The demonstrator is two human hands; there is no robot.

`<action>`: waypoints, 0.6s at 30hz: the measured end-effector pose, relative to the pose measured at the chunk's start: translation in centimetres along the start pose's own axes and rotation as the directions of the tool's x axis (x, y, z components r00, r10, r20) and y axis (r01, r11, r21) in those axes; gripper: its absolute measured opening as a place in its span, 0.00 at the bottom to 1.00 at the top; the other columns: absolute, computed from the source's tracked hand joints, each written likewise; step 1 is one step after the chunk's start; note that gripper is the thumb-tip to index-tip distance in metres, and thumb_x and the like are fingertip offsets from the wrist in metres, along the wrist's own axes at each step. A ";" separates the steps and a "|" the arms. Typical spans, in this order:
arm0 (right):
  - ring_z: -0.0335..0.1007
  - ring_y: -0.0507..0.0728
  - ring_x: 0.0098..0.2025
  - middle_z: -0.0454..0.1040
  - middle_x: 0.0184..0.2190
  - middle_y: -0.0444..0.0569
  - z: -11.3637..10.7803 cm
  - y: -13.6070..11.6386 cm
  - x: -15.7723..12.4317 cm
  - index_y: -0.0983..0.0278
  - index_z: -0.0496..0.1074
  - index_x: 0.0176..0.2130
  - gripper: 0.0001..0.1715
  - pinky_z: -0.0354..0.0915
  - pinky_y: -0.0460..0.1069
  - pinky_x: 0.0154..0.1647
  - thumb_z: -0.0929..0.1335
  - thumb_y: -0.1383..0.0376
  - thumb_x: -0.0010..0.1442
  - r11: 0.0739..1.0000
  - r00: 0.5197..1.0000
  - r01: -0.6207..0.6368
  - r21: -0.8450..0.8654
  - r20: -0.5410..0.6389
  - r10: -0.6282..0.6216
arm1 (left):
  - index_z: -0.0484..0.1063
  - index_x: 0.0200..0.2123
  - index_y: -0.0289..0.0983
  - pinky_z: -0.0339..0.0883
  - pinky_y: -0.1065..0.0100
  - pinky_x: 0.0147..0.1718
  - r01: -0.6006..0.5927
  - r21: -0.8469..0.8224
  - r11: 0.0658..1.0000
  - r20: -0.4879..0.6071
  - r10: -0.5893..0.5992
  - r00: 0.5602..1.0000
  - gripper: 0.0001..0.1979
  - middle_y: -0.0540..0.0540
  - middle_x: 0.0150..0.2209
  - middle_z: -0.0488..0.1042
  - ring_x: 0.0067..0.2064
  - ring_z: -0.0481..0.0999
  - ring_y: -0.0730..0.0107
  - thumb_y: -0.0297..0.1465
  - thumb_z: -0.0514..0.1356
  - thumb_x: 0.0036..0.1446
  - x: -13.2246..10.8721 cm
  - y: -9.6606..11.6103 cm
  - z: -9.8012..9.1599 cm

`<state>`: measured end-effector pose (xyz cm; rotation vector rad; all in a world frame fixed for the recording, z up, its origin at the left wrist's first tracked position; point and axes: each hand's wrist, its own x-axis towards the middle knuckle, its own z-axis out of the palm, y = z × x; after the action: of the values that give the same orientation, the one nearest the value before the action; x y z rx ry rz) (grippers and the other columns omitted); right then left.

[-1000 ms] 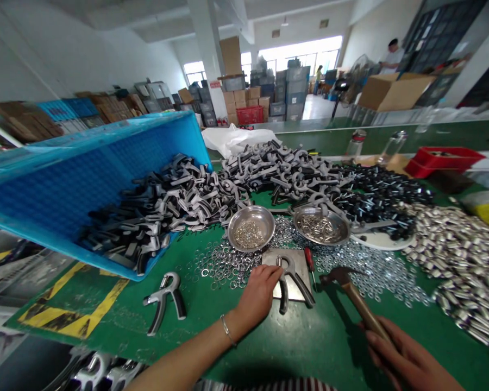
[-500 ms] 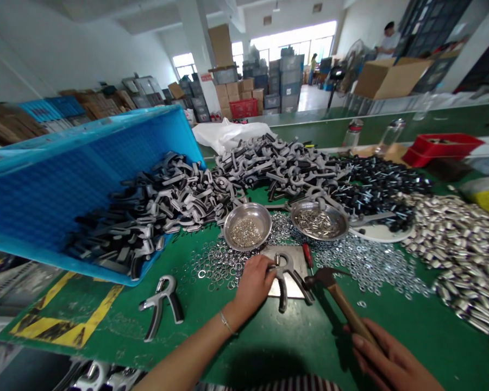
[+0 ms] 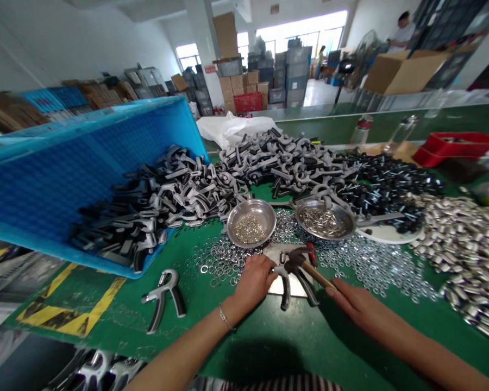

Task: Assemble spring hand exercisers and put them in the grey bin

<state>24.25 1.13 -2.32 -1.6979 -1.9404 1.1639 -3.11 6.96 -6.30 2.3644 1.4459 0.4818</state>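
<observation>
My left hand (image 3: 255, 279) is closed at the left side of a grey-and-black spring hand grip (image 3: 286, 292), holding it on a small metal plate (image 3: 296, 289). The grip's two handles point toward me. My right hand (image 3: 348, 295) is wrapped round the wooden handle of a hammer (image 3: 315, 275). The hammer's dark head is over the upper part of the hand grip and hides some of it; whether it touches I cannot tell. A red-handled tool (image 3: 312, 253) lies at the plate's right edge. Another hand grip (image 3: 157, 310) lies apart on the left.
Two metal bowls of small parts, a left one (image 3: 265, 213) and a right one (image 3: 348, 218), stand behind the plate amid loose washers (image 3: 367, 266). A tilted blue crate (image 3: 106, 141) spills grey handles into a heap (image 3: 293, 157). Shiny metal cylinders (image 3: 464, 233) pile up on the right.
My right hand has brought the hammer up and left, from beside the hand grip to over its top. My left hand keeps its hold; the camera view has shifted slightly.
</observation>
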 end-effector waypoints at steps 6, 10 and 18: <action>0.55 0.50 0.13 0.65 0.16 0.37 2.8 0.5 -2.8 0.58 0.68 0.37 0.27 0.53 0.45 0.14 0.61 0.39 0.64 0.779 0.939 -0.255 0.573 -0.045 0.341 | 0.73 0.45 0.37 0.60 0.57 0.53 -0.072 -0.058 0.996 0.031 0.074 0.997 0.09 0.44 0.44 0.74 0.49 0.69 0.60 0.35 0.58 0.66 -1.0 0.7 0.1; 0.54 0.50 0.11 0.65 0.15 0.36 5.7 1.0 -3.0 0.59 0.67 0.39 0.27 0.55 0.45 0.13 0.64 0.38 0.61 0.671 0.905 -0.218 0.709 -0.110 0.411 | 0.73 0.47 0.39 0.61 0.57 0.54 -0.092 -0.119 0.989 0.091 0.103 0.991 0.12 0.45 0.45 0.74 0.50 0.70 0.60 0.38 0.59 0.66 -0.6 0.4 -0.3; 0.56 0.50 0.12 0.66 0.15 0.35 6.5 1.7 -1.8 0.59 0.66 0.38 0.26 0.57 0.46 0.14 0.67 0.40 0.59 0.715 0.893 -0.233 0.659 -0.147 0.426 | 0.76 0.44 0.38 0.66 0.62 0.50 -0.099 -0.203 0.974 0.050 0.111 0.993 0.09 0.44 0.42 0.76 0.47 0.73 0.63 0.29 0.56 0.67 2.0 -0.8 -0.7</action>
<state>21.36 -2.99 -7.16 -1.7275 -0.9140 1.3845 -3.19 9.15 -5.80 2.2813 1.1907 0.5492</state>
